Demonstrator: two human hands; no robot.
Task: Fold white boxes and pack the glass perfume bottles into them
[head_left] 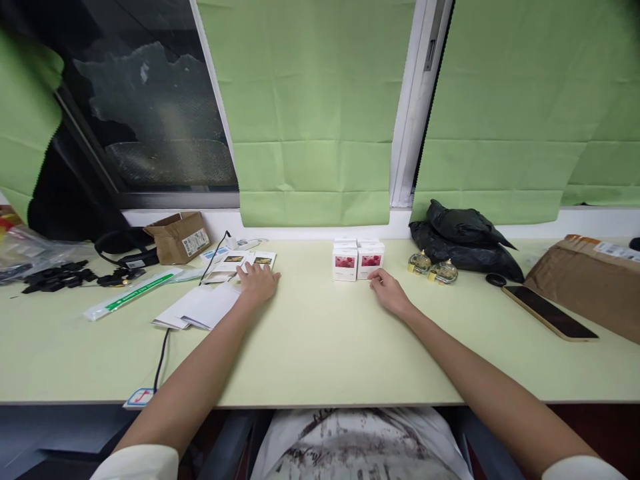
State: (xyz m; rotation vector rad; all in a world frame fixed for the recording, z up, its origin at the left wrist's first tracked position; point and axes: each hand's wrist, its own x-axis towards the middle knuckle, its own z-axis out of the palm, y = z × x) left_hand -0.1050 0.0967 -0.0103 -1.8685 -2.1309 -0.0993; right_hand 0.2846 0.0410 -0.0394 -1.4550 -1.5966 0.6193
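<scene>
pale green table (310,360) before green curtains (315,113), hands at printed cartons

smooth and matte, the tabletop runs below creased cloth with zigzag-cut edges. at its middle, toward the far side, stand small white boxes (345,265), crisp-edged card with pink-red pictures; two show their fronts side by side, white tops behind them. left of these lie white cards (265,259) with dark-and-yellow pictures, beside plain white folded sheets (213,305) on their near side.

a black cable (161,360) runs by the sheets. farther left are an open brown cardboard box (179,237) and a clear plastic sleeve (133,293) with a green strip. right of the boxes sit two rounded, shiny gold-and-glass pieces (444,271), then wrinkled black plastic bags (460,250) and a phone (545,311).

the boxes stand upright, long axis vertical, fronts facing the near edge. the cards' pictures face up; the left hand (259,281), palm down with fingers slightly apart, partly covers them. the right hand (393,293) has its fingers curled together at the right box's lower corner; whether they touch it, i cannot tell.
</scene>
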